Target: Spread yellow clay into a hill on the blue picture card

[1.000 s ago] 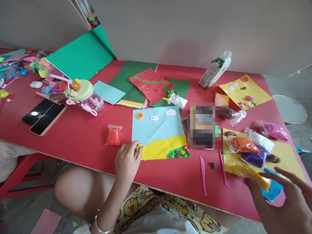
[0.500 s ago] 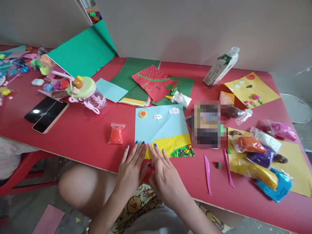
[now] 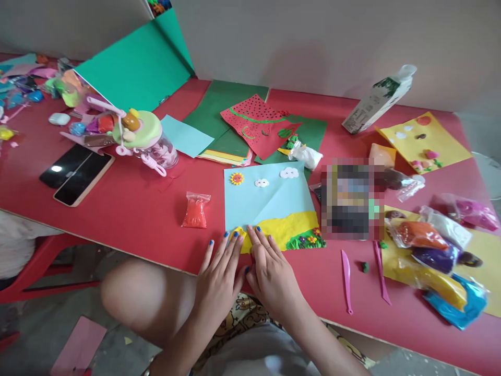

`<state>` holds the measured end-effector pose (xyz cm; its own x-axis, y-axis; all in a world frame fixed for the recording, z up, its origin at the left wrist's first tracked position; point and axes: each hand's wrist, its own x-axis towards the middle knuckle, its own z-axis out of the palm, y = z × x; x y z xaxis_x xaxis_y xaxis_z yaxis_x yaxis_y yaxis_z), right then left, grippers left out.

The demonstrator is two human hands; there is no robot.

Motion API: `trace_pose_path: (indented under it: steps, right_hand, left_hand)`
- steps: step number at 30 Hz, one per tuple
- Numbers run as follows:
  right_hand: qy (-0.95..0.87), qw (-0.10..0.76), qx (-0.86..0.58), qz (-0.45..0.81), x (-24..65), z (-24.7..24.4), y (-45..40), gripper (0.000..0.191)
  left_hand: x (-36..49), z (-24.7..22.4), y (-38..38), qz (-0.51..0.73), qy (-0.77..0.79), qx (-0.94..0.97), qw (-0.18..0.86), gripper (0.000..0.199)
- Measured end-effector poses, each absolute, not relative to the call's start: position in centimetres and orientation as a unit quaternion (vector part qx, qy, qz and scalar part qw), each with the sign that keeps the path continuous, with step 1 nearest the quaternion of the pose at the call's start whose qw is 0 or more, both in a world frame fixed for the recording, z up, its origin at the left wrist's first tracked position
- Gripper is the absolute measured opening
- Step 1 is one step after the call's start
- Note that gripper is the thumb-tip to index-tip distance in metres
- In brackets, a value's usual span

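A light blue sheet (image 3: pixel 254 201) lies before me with a sun, two white clouds, a yellow clay strip (image 3: pixel 291 225) and a green patch with small flowers (image 3: pixel 307 239). My left hand (image 3: pixel 221 266) rests flat over its lower left corner, fingers stretched out, fingertips at the yellow clay. Beside it my right hand (image 3: pixel 270 266) lies with fingers extended, its fingertips on the yellow clay at the sheet's lower edge. Neither hand holds anything. Left of the sheet sits a bag of red clay (image 3: pixel 196 210).
Pink tools (image 3: pixel 346 282) and several clay bags (image 3: pixel 420 235) lie to the right. Behind are a carton (image 3: pixel 379 99), a watermelon picture (image 3: pixel 258 125) and a blue card (image 3: pixel 187 136). A lidded jar (image 3: pixel 143 130) and a phone (image 3: pixel 83 180) stand at the left.
The view has shifted, so the table's things appear farther right. The left fingertips have drawn slightly down from the sheet, showing more yellow clay at its left end.
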<state>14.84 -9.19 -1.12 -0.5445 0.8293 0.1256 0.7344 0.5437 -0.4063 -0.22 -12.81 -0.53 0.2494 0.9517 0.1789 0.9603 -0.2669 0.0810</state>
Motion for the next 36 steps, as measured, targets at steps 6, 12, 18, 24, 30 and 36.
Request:
trace_pose_path:
  steps: [6, 12, 18, 24, 30, 36]
  right_hand:
    - [-0.859, 0.152, -0.46, 0.169, 14.7, -1.1, -9.3, 0.064]
    - [-0.856, 0.157, -0.461, 0.174, 14.7, -1.1, -9.3, 0.066]
    - [-0.857, 0.16, -0.462, 0.166, 14.7, -1.4, -9.3, 0.069]
    - [-0.858, 0.169, -0.457, 0.161, 14.7, -1.5, -9.2, 0.068]
    - [-0.854, 0.176, -0.464, 0.158, 14.7, -1.4, -9.3, 0.064]
    - [-0.855, 0.172, -0.463, 0.157, 14.7, -1.4, -9.3, 0.062]
  left_hand:
    - [-0.4, -0.5, -13.4, -0.109, -0.616, -0.78, 0.021, 0.07]
    - [-0.7, -0.1, -14.0, -0.09, -0.61, -0.787, 0.035, 0.071]
    - [-1.2, -0.1, -15.1, -0.086, -0.617, -0.781, 0.033, 0.066]
    - [-2.5, 0.3, -15.1, -0.146, -0.627, -0.764, 0.035, 0.056]
    - [-2.2, 0.5, -13.1, -0.071, -0.611, -0.788, 0.03, 0.054]
    - [-1.6, 0.5, -13.5, -0.043, -0.599, -0.799, 0.044, 0.05]
